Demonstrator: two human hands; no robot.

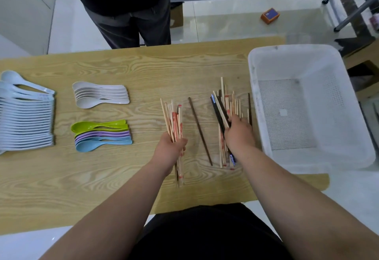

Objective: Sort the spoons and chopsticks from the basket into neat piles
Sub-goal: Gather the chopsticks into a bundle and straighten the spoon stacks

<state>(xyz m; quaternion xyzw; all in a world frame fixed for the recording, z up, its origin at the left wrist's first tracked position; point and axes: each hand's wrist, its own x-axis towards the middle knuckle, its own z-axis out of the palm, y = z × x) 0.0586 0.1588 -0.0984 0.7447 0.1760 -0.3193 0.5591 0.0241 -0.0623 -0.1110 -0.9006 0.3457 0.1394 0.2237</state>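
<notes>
Head camera, nearest first: the left hand (171,146) has its fingers wrapped round a bundle of pale chopsticks (174,116), some of them in red-printed sleeves, and holds it upright-ish over the table (82,177) with the ends fanning away from the body. The right hand (239,134) lies on a mixed heap (229,103) of pale, dark and blue-tipped chopsticks just beside the basket, its fingers curled down round several sticks; exactly which ones it grips is hidden under the hand. Between the two hands one dark chopstick (200,130) lies alone on the wood. To the left, the spoons look finished: a stack of green, purple and blue spoons (102,136), a stack of cream spoons (100,96) beyond it, and a long overlapping row of pale blue spoons (26,120) at the table's left edge, all handles roughly aligned. The white basket (320,160) at the right shows only its bare mesh floor, so emptying it seems done. What is left, by my reading, is the chopsticks: the heap is still jumbled and crossed, the kinds are mixed, and the bundle has yet to be laid down as a tidy pile. A person in dark clothes (127,13) stands beyond the far edge.
</notes>
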